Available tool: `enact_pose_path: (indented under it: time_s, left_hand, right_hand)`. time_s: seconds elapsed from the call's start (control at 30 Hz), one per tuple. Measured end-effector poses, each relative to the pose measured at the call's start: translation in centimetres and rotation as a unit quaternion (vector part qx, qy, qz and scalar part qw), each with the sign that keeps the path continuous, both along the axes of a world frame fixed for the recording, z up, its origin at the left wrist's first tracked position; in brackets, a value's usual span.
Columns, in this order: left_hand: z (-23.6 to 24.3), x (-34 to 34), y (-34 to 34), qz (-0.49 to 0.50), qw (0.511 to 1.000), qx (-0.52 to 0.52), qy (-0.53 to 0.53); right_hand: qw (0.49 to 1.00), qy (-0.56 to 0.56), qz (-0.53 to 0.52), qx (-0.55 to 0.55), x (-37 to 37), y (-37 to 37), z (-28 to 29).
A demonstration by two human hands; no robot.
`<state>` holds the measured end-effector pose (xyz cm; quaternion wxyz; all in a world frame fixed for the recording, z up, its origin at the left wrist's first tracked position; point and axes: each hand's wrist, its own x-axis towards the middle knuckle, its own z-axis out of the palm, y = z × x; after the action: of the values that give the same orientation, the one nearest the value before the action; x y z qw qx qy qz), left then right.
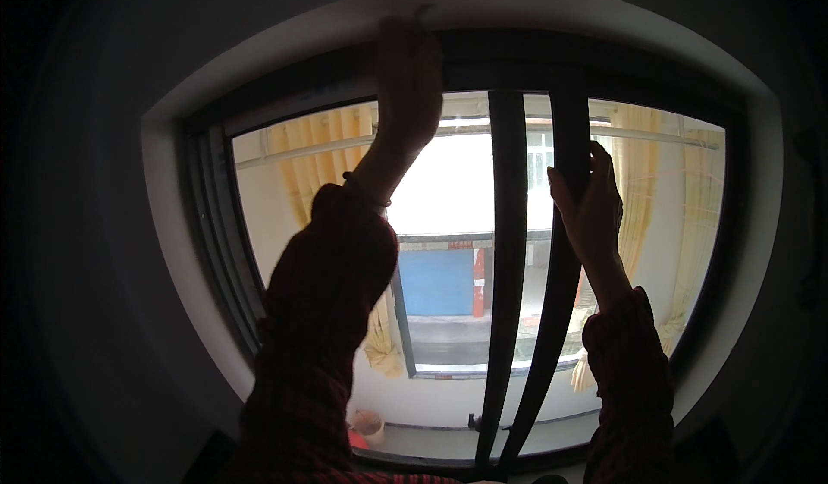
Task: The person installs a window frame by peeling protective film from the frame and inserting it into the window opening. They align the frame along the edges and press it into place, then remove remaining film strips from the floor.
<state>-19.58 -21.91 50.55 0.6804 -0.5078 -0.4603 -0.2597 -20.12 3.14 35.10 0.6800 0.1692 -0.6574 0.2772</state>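
My left hand (pixel 410 96) reaches up in front of the dark top rail of the window frame (pixel 492 48). Its fingers are dark and blurred, so what they hold, if anything, does not show. A small dark shape (pixel 423 11) appears beside the fingertips against the pale wall. Lower and to the right, my right hand (pixel 597 216) grips a dark upright sash frame (pixel 569 130), thumb on its left side and fingers on its right. Just left of it stands a second dark upright (pixel 507 208), with a narrow gap of light between the two.
A pale window recess (pixel 164 173) surrounds the frame. Through the glass are yellow curtains (pixel 323 143), a horizontal rail (pixel 681 141), a blue panel (pixel 438 282) and a bucket-like container (pixel 369 424) low on the left. A small dark catch (pixel 473 421) sits low by the uprights.
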Motion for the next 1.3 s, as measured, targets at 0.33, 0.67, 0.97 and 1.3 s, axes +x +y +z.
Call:
enact_pose_path:
  time_s: [0.33, 0.67, 0.97, 1.3]
  left_hand:
    - [-2.9, 7.6, -12.9, 0.356, 0.932, -0.062, 0.014]
    - [-4.7, 11.0, -21.3, 0.634, 0.771, -0.003, 0.058]
    - [-8.6, 18.2, -36.2, 0.717, 0.691, 0.064, 0.061]
    - [-17.6, 28.7, -45.3, 0.794, 0.597, 0.108, 0.032]
  right_hand:
    - [1.000, 0.001, 0.012, -0.020, -0.1, -0.2, 0.0]
    - [0.999, -0.034, 0.011, -0.022, -0.1, 0.1, -0.1]
    - [0.998, -0.047, -0.019, -0.024, -0.4, 0.6, -0.1]
    - [0.998, -0.043, -0.046, -0.031, -2.5, 2.0, -0.5]
